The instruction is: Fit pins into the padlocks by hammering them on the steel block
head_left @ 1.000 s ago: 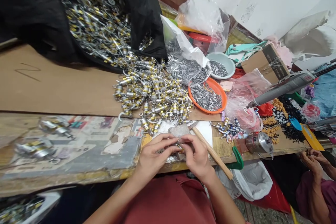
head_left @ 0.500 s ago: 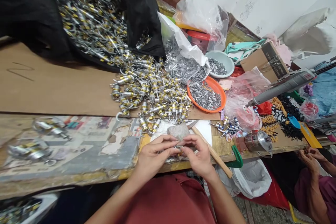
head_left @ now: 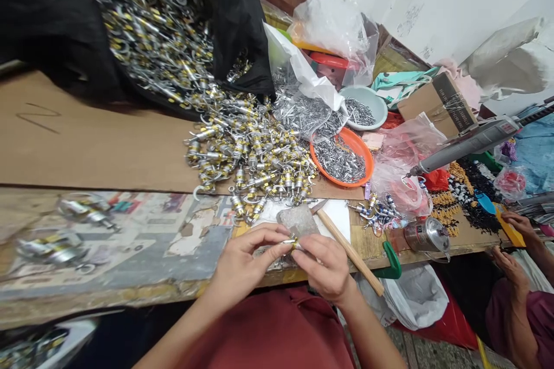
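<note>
At the near edge of the surface [head_left: 362,237], your left hand [head_left: 242,262] and right hand [head_left: 325,265] pinch a silver-and-yellow piece [head_left: 295,243], the right newly curled inward, exposing more metal, likely regripping to work it.

Left hand [head_left: 246,258]: pinching between thumb and fingers
Right hand [head_left: 325,264]: curled inward, fingertips close to the left's
Forearms [head_left: 186,326]: bare, stretched forward, converging toward each other
</note>
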### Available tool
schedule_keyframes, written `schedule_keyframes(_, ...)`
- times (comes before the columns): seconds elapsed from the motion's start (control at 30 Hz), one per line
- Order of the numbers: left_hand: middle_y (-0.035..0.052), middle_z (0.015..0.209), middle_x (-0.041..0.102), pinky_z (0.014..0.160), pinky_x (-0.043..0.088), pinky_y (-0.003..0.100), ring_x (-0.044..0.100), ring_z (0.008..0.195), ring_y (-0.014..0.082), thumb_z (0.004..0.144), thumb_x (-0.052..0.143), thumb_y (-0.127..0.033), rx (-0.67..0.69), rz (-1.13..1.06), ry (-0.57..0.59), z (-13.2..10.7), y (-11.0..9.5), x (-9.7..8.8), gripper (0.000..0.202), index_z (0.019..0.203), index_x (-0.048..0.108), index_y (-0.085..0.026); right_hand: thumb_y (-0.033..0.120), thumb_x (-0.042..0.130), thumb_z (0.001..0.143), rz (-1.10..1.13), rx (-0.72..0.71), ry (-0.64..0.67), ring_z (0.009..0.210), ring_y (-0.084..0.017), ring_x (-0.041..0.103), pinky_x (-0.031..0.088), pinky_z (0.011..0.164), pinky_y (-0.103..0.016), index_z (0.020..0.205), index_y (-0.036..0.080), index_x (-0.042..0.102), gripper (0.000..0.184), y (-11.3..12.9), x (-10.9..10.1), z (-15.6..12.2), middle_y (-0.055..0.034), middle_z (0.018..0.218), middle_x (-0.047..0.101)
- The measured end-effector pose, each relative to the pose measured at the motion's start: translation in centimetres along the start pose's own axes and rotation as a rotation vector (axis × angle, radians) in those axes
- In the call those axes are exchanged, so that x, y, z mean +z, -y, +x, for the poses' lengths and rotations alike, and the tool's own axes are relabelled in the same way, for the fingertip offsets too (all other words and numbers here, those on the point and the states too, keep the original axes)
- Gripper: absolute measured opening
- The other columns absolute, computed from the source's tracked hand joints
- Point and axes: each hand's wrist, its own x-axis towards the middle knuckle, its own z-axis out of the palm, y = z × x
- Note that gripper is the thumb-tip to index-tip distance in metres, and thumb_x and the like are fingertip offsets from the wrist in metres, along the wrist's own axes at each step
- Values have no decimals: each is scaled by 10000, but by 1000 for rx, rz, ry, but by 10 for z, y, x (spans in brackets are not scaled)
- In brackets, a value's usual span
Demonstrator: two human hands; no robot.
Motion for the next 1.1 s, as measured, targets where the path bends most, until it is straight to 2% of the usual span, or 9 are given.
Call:
schedule_keyframes(0.07,63,774,730,755,537,343,672,776,228,671,680,-352,27,73,4,-1,-2,-2,147,620,726,-222,96,456,871,-5,-56,27,965,-200,631,577,742,-322,1033,202,626,257,-2,-2,1,-87,960,681)
schedule_keyframes(0.17,62,778,739,773,536,351,675,785,230,682,669,-349,29,72,-18,-2,-5,-2,144,639,722,-222,90,450,872,38,-62,-19,985,-200,625,580,758,-324,1073,195,614,280,-3,-1,0,-85,942,685)
schedule_keyframes(0.47,64,764,744,788,532,335,683,827,237,696,675,-339,-76,-157,42,-6,-8,-1,146,657,696,-200,39,492,832,198,104,-175,897,-171,648,585,760,-308,1141,217,597,372,6,9,-3,-71,914,676)
schedule_keyframes(0.57,66,795,745,757,535,319,683,797,229,702,667,-346,-118,-138,33,-7,-8,-1,154,667,690,-197,52,481,842,154,5,-83,980,-195,627,578,789,-317,1151,167,586,345,8,5,-5,-90,932,685)
schedule_keyframes(0.67,67,796,747,741,531,319,683,789,237,704,658,-366,-113,-62,82,-6,-7,-4,171,667,695,-203,73,453,858,101,-62,31,1026,-200,612,574,804,-319,1133,152,587,315,7,0,-6,-93,953,693)
schedule_keyframes(0.8,59,782,750,748,528,325,680,818,246,705,649,-351,-83,-18,142,-3,-9,-10,155,657,703,-214,84,439,855,113,-8,-28,960,-184,643,580,781,-312,1128,203,588,332,8,1,-5,-73,934,696)
schedule_keyframes(0.9,51,752,744,715,535,301,680,786,230,704,647,-328,-99,-82,152,-3,-12,-10,146,640,701,-208,71,463,835,120,47,-94,887,-178,665,586,743,-304,1122,224,594,351,10,6,-3,-67,905,697)
schedule_keyframes(1.03,30,652,717,586,530,256,651,614,182,698,660,-324,-178,-135,103,-6,-11,-5,154,646,703,-185,86,545,814,90,174,-144,778,-164,670,584,663,-278,1058,255,631,309,15,11,-4,-55,865,693)
schedule_keyframes(1.1,26,639,713,579,536,257,649,601,179,690,670,-329,-217,-157,56,-8,-7,-1,157,658,703,-178,106,587,802,90,215,-147,746,-162,664,579,631,-268,1024,247,649,271,17,12,-5,-59,844,688)
